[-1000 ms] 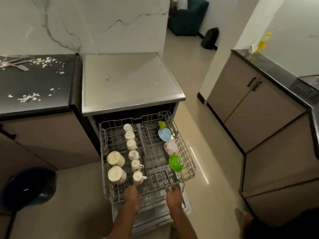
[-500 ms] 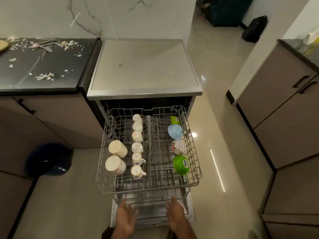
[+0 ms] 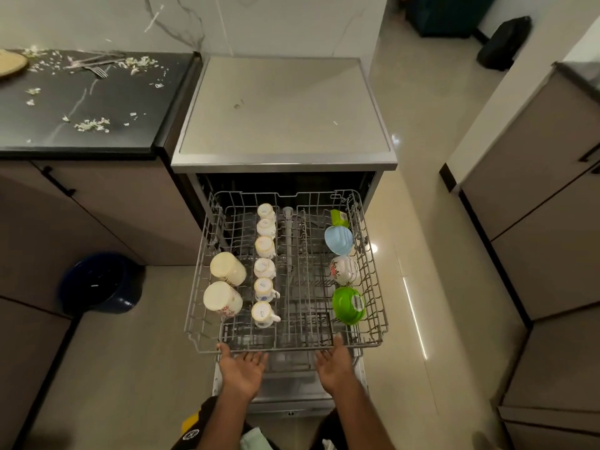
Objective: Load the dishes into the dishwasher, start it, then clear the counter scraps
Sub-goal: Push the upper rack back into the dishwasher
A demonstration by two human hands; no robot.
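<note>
Hovering at the front edge of the pulled-out rack (image 3: 292, 343), left hand (image 3: 243, 369) and right hand (image 3: 334, 366), palms up, fingers straight, gripping nothing

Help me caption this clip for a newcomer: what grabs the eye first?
The pulled-out dishwasher rack in the middle, with a row of white cups down its centre and a bright green bowl at its right. The left hand and right hand sit open at its front edge. Pale scraps litter the dark counter at upper left.
</note>
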